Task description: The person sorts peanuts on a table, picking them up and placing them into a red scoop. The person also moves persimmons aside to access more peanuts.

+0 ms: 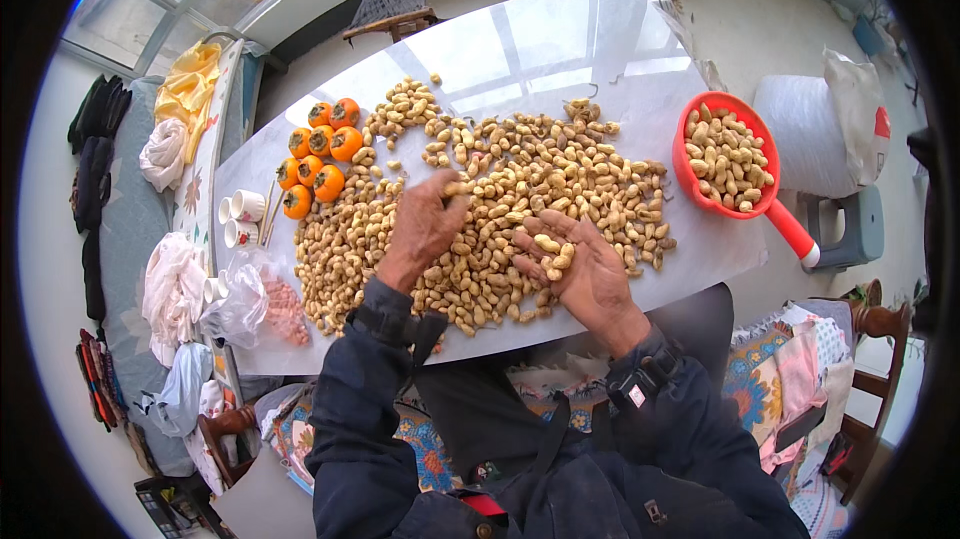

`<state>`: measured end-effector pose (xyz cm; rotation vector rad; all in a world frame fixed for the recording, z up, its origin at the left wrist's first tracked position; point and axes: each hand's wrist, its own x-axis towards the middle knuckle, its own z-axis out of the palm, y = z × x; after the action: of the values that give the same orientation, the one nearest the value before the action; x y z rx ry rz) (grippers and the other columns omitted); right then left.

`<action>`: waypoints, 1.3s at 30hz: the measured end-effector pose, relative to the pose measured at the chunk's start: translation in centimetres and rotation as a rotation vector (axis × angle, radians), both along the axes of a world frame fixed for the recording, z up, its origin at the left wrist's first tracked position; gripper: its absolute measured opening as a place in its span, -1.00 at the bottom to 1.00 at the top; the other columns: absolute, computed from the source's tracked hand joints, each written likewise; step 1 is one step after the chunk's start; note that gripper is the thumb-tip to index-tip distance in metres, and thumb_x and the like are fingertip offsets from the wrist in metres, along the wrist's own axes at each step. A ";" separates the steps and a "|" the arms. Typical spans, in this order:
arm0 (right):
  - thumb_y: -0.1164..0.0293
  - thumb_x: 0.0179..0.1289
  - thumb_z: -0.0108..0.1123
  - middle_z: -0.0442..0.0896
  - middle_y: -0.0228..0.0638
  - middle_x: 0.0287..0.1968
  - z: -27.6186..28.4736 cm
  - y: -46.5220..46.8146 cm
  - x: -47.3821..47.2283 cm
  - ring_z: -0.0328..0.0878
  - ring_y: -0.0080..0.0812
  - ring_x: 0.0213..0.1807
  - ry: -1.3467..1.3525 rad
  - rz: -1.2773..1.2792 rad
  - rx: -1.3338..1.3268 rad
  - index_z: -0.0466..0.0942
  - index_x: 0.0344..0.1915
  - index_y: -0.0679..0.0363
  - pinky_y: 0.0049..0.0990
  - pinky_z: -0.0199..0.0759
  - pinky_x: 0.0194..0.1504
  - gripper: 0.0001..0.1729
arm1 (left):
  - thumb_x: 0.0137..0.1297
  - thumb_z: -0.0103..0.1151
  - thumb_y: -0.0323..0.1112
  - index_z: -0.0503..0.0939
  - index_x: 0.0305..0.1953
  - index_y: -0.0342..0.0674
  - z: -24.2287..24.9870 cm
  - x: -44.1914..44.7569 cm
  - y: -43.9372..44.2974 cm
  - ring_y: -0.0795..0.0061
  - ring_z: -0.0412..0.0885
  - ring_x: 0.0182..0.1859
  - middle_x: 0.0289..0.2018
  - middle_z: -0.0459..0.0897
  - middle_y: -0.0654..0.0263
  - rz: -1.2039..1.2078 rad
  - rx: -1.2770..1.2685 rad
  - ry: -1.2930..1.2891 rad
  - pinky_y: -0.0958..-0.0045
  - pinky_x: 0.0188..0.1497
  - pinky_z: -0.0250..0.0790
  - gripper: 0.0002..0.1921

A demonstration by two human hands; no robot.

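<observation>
Unshelled peanuts (510,201) lie in a broad heap across a white table (517,51). My left hand (426,228) is over the middle of the heap, back up, with a peanut (454,189) between its thumb and fingers. To the right, my right hand (589,280) is turned palm up above the near edge of the heap, its fingers slightly curled around a few peanuts (555,257) resting in it. A red plastic ladle (680,156) filled with peanuts stands at the table's right, its handle pointing to the near right. Neither hand touches it.
Several orange persimmons (346,143) sit at the heap's left. Beyond them are white cups (247,205), chopsticks (271,216), a clear plastic bag (238,299) and pinkish shelled kernels (285,310). A grey plastic stool (862,231) stands off the table's right side.
</observation>
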<state>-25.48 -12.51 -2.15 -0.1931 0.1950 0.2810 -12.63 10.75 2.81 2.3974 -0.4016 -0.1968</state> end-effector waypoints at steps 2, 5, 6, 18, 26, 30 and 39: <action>0.02 0.76 -0.19 0.57 0.00 0.35 0.0 0.2 0.2 0.52 0.03 0.43 0.045 0.020 0.008 0.37 0.42 0.31 0.06 0.46 0.42 -0.38 | 0.41 0.24 -0.34 0.68 -0.02 -0.30 1.3 -3.0 -2.5 0.06 0.72 -0.30 -0.31 0.74 0.00 -0.073 -0.171 0.024 0.12 -0.24 0.52 -0.79; 0.02 0.75 -0.10 0.68 -0.14 0.22 0.6 0.7 0.2 0.66 -0.13 0.21 0.068 0.068 -0.098 0.47 0.35 0.23 -0.14 0.60 0.13 -0.46 | 0.41 0.38 -0.35 0.66 0.13 -0.37 3.0 -6.1 -4.9 0.22 0.73 -0.28 -0.27 0.76 0.07 -0.312 -0.215 -0.151 0.27 -0.17 0.56 -0.66; 0.03 0.74 -0.07 0.69 -0.16 0.20 1.0 0.7 0.0 0.67 -0.18 0.16 0.116 0.077 -0.162 0.49 0.33 0.22 -0.20 0.62 0.07 -0.47 | 0.40 0.38 -0.37 0.68 0.08 -0.38 3.3 -6.4 -4.9 0.22 0.75 -0.22 -0.25 0.75 0.04 -0.331 -0.142 -0.069 0.26 -0.13 0.57 -0.69; 0.20 0.67 0.14 0.70 -0.35 -0.12 1.6 -0.3 -1.1 0.62 -0.53 -0.27 0.187 0.129 -0.369 0.61 0.12 0.20 -0.60 0.40 -0.49 -0.68 | 0.43 0.28 -0.33 0.75 -0.11 -0.28 -3.5 6.8 -1.0 0.07 0.74 -0.13 -0.24 0.74 0.05 0.124 0.228 -0.325 0.09 -0.07 0.55 -0.83; 0.24 0.65 0.21 0.74 -0.33 -0.17 1.0 -0.7 -1.0 0.66 -0.51 -0.35 0.219 0.122 -0.330 0.66 0.07 0.25 -0.56 0.45 -0.52 -0.71 | 0.36 0.30 -0.35 0.72 0.05 -0.27 -4.4 6.9 -1.9 0.08 0.73 -0.11 -0.17 0.74 0.07 0.120 0.309 -0.223 0.07 -0.04 0.55 -0.73; 0.21 0.67 0.15 0.72 -0.30 -0.18 1.0 -0.6 -1.1 0.64 -0.52 -0.35 0.239 0.146 -0.393 0.64 0.05 0.22 -0.57 0.45 -0.52 -0.70 | 0.37 0.31 -0.34 0.73 0.06 -0.30 -4.7 8.5 -2.0 0.13 0.72 -0.07 -0.10 0.72 0.07 0.202 0.174 -0.347 0.13 0.02 0.56 -0.70; 0.24 0.65 0.20 0.74 -0.33 -0.16 0.9 -0.7 -1.2 0.66 -0.54 -0.35 0.191 0.147 -0.364 0.67 0.05 0.24 -0.58 0.48 -0.54 -0.71 | 0.38 0.32 -0.32 0.75 0.05 -0.29 -4.7 9.2 -3.9 0.01 0.72 -0.02 -0.04 0.69 -0.01 0.034 0.360 -0.205 0.05 0.06 0.58 -0.72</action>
<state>-26.66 -13.17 -1.21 -0.5437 0.4222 0.4100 -3.41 6.85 -1.90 2.7896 -0.4493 -0.0061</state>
